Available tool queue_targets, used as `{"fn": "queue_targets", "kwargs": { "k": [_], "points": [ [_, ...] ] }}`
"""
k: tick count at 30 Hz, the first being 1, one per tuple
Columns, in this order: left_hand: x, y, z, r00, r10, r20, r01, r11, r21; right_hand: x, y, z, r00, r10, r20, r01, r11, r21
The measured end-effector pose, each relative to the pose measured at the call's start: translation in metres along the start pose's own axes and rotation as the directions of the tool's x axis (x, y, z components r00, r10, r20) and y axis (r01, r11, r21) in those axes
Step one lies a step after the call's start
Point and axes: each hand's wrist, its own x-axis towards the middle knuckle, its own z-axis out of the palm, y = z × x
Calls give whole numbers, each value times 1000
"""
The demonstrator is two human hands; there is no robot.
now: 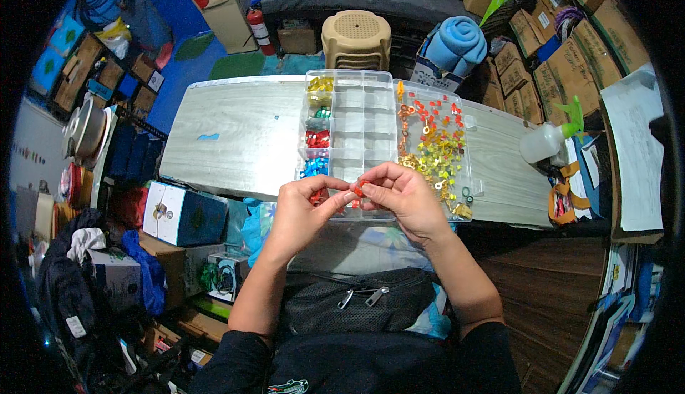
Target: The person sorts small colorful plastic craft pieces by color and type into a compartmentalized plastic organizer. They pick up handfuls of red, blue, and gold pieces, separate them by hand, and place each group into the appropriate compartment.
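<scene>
Close together over the near edge of a clear compartment box [349, 74], my left hand [305, 208] and my right hand [408, 203] meet at the fingertips. Between them is a small red-orange piece [362, 188], pinched by the right thumb and fingers. The left thumb and forefinger are pressed together against it; its exact shape is partly hidden. Down the box's left column lie small yellow, green, red [317, 139] and blue pieces [315, 166], sorted by colour. Beside it, a clear lid or tray [467, 165] bears loose red, copper-coloured and yellow pieces [437, 153].
Both trays rest on a pale wood-patterned table [235, 137]. A spray bottle [542, 143] stands at its right end. Beyond it are a stack of beige stools [356, 37] and a rolled blue mat [460, 41]. A white-and-blue box [182, 212] sits near left; cardboard boxes [571, 73] fill the far right.
</scene>
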Motion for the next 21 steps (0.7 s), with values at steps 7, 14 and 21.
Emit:
{"fn": "queue_targets", "kwargs": {
  "k": [7,14,21],
  "points": [
    [-1,1,1,998,-62,-11,61,996,-63,1,12,12,994,-107,5,106,986,128],
    [1,-10,-5,995,-29,99,48,978,-204,0,8,8,1000,-11,6,10,993,116],
    [0,-10,-16,969,3,247,64,963,-261,0,2,-3,997,56,49,-66,971,231]
  ]
}}
